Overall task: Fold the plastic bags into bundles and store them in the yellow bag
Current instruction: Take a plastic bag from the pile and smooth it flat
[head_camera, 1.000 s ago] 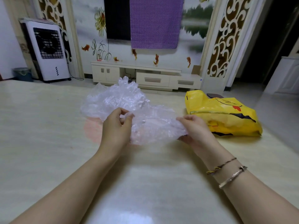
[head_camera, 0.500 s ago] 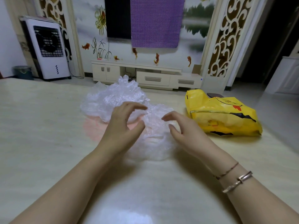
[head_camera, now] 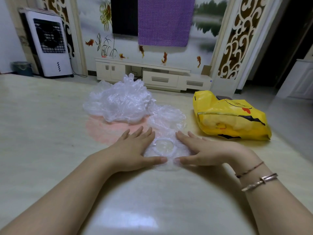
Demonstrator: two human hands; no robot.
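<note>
A clear plastic bag (head_camera: pixel 164 148) with a gathered round opening lies flat on the pale table (head_camera: pixel 42 133). My left hand (head_camera: pixel 133 150) presses on its left side with straight fingers. On its right side my right hand (head_camera: pixel 203 151) presses the same way, the two thumbs nearly meeting at the near edge. A crumpled pile of clear plastic bags (head_camera: pixel 122 102) sits just beyond, with one more loose clear bag (head_camera: pixel 167 117) at its right. The yellow bag (head_camera: pixel 232 119) lies on its side at the right, apart from my hands.
A pink patch (head_camera: pixel 108 131) marks the table under the pile. Beyond the table stand a white TV cabinet (head_camera: pixel 152 77), a white air cooler (head_camera: pixel 49 43) at the left and a small bin (head_camera: pixel 22 67).
Both hands let go of the bag they held up, then came down and flattened it on the table nearer to me. The pile and the yellow bag stayed put.
</note>
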